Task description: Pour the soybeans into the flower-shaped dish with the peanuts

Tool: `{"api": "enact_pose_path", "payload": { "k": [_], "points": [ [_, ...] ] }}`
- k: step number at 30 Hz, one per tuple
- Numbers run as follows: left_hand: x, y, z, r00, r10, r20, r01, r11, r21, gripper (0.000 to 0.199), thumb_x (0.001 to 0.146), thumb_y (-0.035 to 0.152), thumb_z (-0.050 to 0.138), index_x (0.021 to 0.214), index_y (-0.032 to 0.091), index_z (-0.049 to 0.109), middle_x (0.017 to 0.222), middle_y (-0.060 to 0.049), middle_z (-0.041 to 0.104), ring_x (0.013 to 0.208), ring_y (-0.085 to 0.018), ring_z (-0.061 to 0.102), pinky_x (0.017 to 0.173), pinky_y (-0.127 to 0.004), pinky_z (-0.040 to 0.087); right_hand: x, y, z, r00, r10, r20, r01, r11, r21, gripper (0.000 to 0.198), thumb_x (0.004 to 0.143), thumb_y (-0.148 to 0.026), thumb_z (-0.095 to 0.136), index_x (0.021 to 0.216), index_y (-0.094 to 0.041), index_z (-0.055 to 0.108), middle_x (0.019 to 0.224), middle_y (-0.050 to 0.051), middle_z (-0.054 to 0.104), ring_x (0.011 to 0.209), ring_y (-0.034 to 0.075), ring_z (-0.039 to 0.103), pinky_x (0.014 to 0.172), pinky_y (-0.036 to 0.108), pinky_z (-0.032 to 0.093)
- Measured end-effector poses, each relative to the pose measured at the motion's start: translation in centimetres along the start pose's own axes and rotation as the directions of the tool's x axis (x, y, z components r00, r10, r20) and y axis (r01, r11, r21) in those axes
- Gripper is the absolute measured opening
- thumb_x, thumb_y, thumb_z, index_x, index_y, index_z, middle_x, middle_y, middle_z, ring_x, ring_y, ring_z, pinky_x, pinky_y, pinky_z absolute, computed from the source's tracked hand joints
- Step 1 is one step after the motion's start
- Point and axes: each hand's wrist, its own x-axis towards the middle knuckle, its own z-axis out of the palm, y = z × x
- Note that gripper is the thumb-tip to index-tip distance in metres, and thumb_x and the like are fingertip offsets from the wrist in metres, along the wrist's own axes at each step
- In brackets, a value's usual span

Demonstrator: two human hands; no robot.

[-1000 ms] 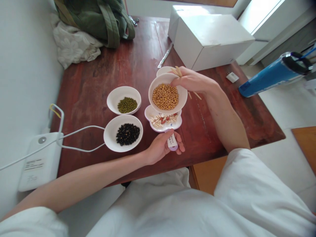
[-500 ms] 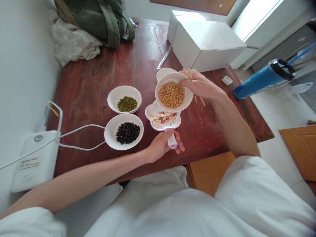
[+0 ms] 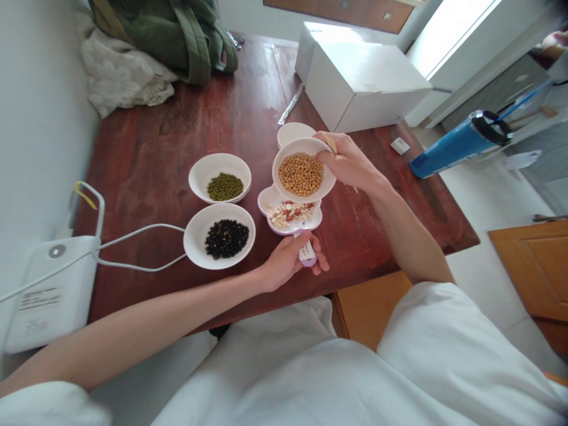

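Gripping a small white tube with a printed label [image 3: 307, 251] at the near edge of the dark red wooden table [image 3: 155, 154], the left hand [image 3: 288, 264] is curled shut around it, just below the white flower-shaped dish of mixed seeds [image 3: 290, 215]. Beyond, the right hand [image 3: 348, 163] pinches the rim of a round white bowl of yellow soybeans [image 3: 302, 176], held above that dish, with thin wooden chopsticks [image 3: 331, 144] tucked in its fingers. Left of these stand a white bowl of black beans [image 3: 219, 235] and, farther off, a white bowl of green mung beans [image 3: 220, 178].
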Motion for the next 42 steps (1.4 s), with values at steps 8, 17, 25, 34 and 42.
{"api": "enact_pose_path", "payload": {
  "k": [8,17,25,34,42],
  "points": [
    [0.0,0.0,0.1,1.000,-0.006,0.000,0.006,1.000,-0.002,0.059,0.097,0.073,0.083,0.092,0.016,0.066,0.077,-0.015,0.082,0.063,-0.019,0.070,0.065,-0.028,0.053,-0.4,-0.1,0.5,0.998,-0.031,-0.054,0.029,0.999,-0.030,0.017,0.085,-0.016,0.059,0.093,-0.028,0.067,0.095,0.004,0.078,0.091,0.030,0.071,0.097,0.055,0.064],
    [-0.1,0.0,0.0,1.000,-0.004,-0.004,0.004,1.000,-0.003,0.059,0.097,0.072,0.083,0.092,0.016,0.066,0.077,-0.015,0.082,0.063,-0.020,0.071,0.065,-0.029,0.052,-1.0,-0.9,0.4,0.992,-0.053,-0.115,0.047,0.997,-0.056,0.031,0.087,-0.014,0.059,0.109,-0.029,0.076,0.101,0.002,0.084,0.096,0.030,0.075,0.097,0.051,0.065],
    [-0.1,0.0,0.0,1.000,0.009,0.002,-0.009,1.000,0.019,0.058,0.099,0.072,0.080,0.091,0.016,0.067,0.075,-0.015,0.081,0.063,-0.020,0.070,0.065,-0.029,0.052,-0.8,-1.0,0.6,0.990,-0.058,-0.129,0.050,0.997,-0.064,0.030,0.086,-0.013,0.058,0.106,-0.030,0.074,0.101,0.002,0.084,0.095,0.030,0.076,0.099,0.052,0.065],
    [-0.1,-0.2,-0.1,1.000,0.010,0.015,-0.010,1.000,0.008,0.059,0.099,0.074,0.080,0.094,0.017,0.066,0.074,-0.014,0.081,0.062,-0.020,0.070,0.064,-0.029,0.051,-0.5,-1.0,1.2,0.983,-0.089,-0.161,0.086,0.996,-0.026,0.034,0.085,-0.017,0.057,0.108,-0.026,0.079,0.100,0.002,0.085,0.094,0.029,0.078,0.094,0.048,0.063],
    [-0.1,-0.3,-0.2,1.000,0.010,0.024,-0.011,0.999,0.031,0.063,0.097,0.079,0.078,0.094,0.018,0.064,0.074,-0.015,0.080,0.059,-0.020,0.067,0.064,-0.031,0.050,-1.0,-1.0,2.0,0.957,-0.110,-0.268,0.112,0.994,-0.009,0.032,0.086,-0.025,0.057,0.108,-0.025,0.080,0.104,0.005,0.087,0.095,0.030,0.081,0.092,0.047,0.063]
  ]
}}
